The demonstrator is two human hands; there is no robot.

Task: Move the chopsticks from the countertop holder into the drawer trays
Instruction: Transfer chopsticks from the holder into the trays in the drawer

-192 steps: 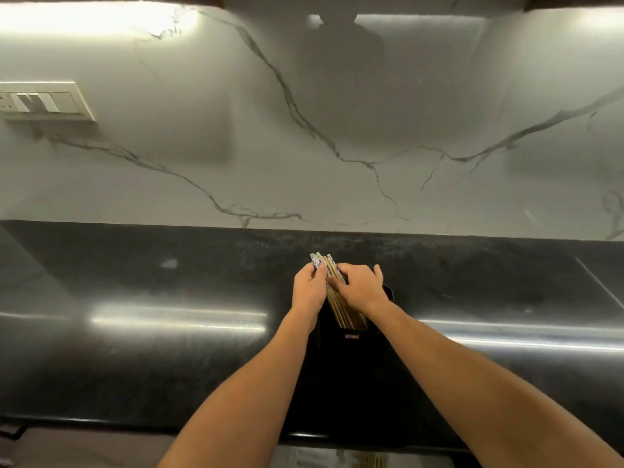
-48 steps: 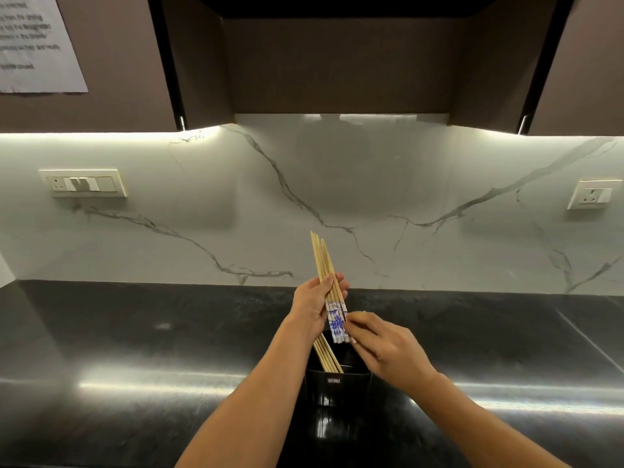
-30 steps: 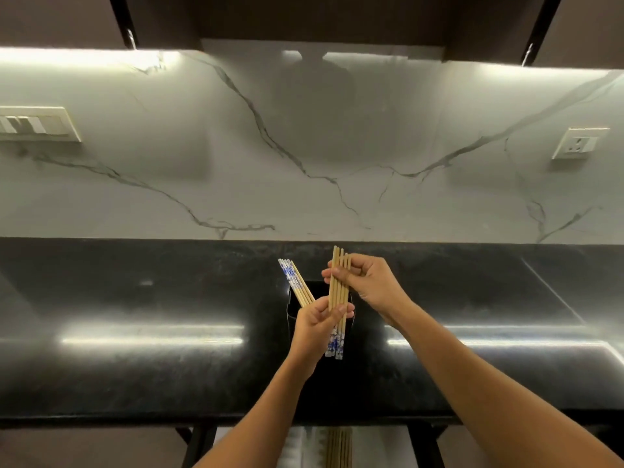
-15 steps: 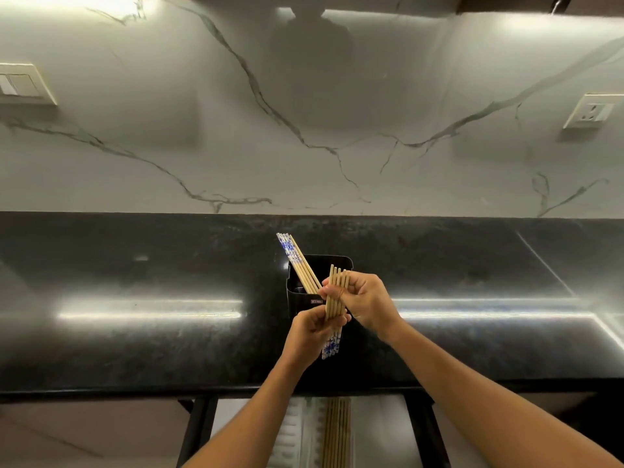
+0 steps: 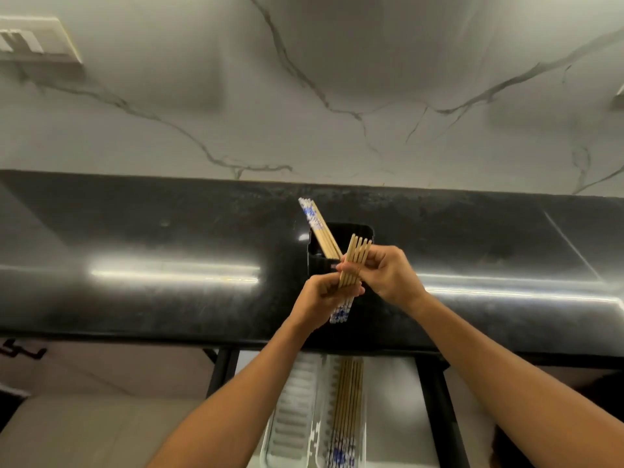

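At frame centre, the left hand (image 5: pixel 319 298) and right hand (image 5: pixel 388 276) each keep a closed grip on one chopstick bundle (image 5: pixel 351 271) above the desk (image 5: pixel 169 271), in front of the holder (image 5: pixel 364 231), where others seemingly remain.

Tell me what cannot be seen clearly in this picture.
- Holder, head view: its inside is too dark to see; hands cover its front.
- Bundle: middle hidden by the left hand and right hand.
- Trays: near ends cut off by the bottom edge.
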